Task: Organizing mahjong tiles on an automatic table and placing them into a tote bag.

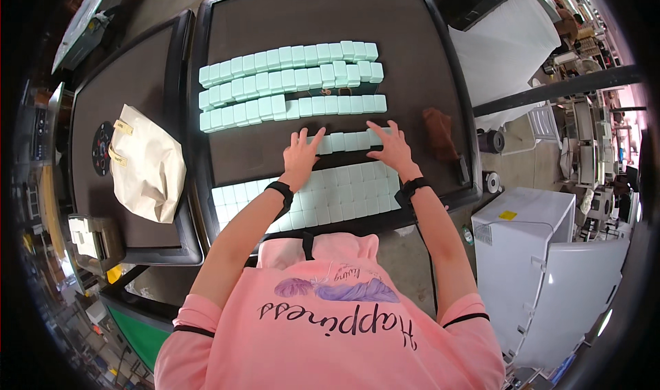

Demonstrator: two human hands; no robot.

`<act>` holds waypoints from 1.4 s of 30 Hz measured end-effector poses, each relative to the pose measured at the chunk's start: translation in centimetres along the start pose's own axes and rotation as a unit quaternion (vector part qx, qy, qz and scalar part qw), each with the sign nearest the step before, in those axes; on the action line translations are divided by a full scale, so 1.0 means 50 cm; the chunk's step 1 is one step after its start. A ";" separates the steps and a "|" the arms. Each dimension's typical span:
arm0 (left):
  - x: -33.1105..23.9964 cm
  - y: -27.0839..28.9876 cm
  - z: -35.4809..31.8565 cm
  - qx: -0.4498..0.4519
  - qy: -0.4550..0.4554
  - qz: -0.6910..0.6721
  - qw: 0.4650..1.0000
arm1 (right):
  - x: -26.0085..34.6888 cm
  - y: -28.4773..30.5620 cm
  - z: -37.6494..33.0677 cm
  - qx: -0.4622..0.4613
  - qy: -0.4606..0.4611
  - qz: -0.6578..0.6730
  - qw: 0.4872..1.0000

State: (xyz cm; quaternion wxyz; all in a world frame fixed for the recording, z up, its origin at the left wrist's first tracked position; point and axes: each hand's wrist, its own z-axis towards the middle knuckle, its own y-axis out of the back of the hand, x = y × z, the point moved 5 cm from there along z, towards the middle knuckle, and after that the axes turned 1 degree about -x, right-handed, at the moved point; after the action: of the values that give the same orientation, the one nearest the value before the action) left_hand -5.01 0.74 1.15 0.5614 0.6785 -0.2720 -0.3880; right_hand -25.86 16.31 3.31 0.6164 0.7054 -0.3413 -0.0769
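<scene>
Mint-green tiles on a dark brown square table (412, 67), laid out in long rows running left to right across it. Far side: three long rows (289, 81), the top two look double-stacked; exact tile count per row too small to tell, roughly a dozen-plus each. Below them, one short row (347, 142) of about five or six tiles, long axis also left-right. Nearest the person: a white face-up block (337, 197), about three rows deep.

Left hand (300, 155) and right hand (392, 146) both flat on the table, fingers spread and released, gripping nothing. They bracket the short row, fingertips touching its two ends. Black band on each wrist.

One brown cloth (438, 132) right of the right hand. Second dark table (89, 136) to the left carries one cream paper bag (148, 163). One white cabinet (543, 266) lower right.
</scene>
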 end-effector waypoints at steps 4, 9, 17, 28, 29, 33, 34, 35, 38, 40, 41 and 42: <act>-0.017 -0.004 0.012 -0.003 0.013 0.001 1.000 | 0.035 -0.020 0.012 -0.001 0.008 -0.049 0.999; -0.021 0.003 0.016 -0.037 0.024 0.018 0.999 | 0.047 -0.040 0.004 -0.084 0.009 -0.058 0.995; -0.030 0.060 0.078 -0.086 0.018 -0.009 0.996 | 0.048 0.035 0.033 -0.159 0.019 -0.031 0.987; -0.001 0.048 0.216 -0.064 0.027 0.033 0.997 | 0.037 0.047 0.172 -0.136 -0.018 -0.041 0.990; -0.002 0.040 0.215 -0.060 0.031 0.038 0.997 | 0.035 0.048 0.174 -0.128 -0.021 -0.043 0.991; -0.004 0.030 0.221 -0.089 0.031 0.105 0.990 | 0.038 0.050 0.186 -0.135 -0.007 -0.037 0.990; -0.006 0.028 0.220 -0.086 0.025 0.119 0.989 | 0.040 0.044 0.185 -0.125 -0.005 -0.025 0.992; -0.002 0.026 0.219 -0.083 0.020 0.133 0.987 | 0.046 0.041 0.188 -0.116 0.001 -0.014 0.993; 0.010 0.031 0.214 -0.070 0.023 0.086 0.994 | 0.058 0.034 0.185 -0.102 -0.001 0.024 0.995; 0.010 0.052 0.192 -0.084 0.005 0.068 0.994 | 0.055 0.035 0.180 -0.107 0.006 0.038 0.993; 0.004 0.072 0.177 -0.096 -0.018 0.049 0.994 | 0.051 0.038 0.177 -0.113 0.009 0.053 0.992; 0.010 0.080 0.158 -0.098 -0.012 0.051 0.994 | 0.063 0.044 0.173 -0.112 0.014 0.054 0.992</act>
State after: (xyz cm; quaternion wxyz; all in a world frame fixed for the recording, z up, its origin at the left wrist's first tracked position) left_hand -11.04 -4.89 4.40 0.6407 0.6007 -0.2740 -0.3919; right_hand -28.91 7.43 4.33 0.6999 0.6132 -0.3593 -0.0713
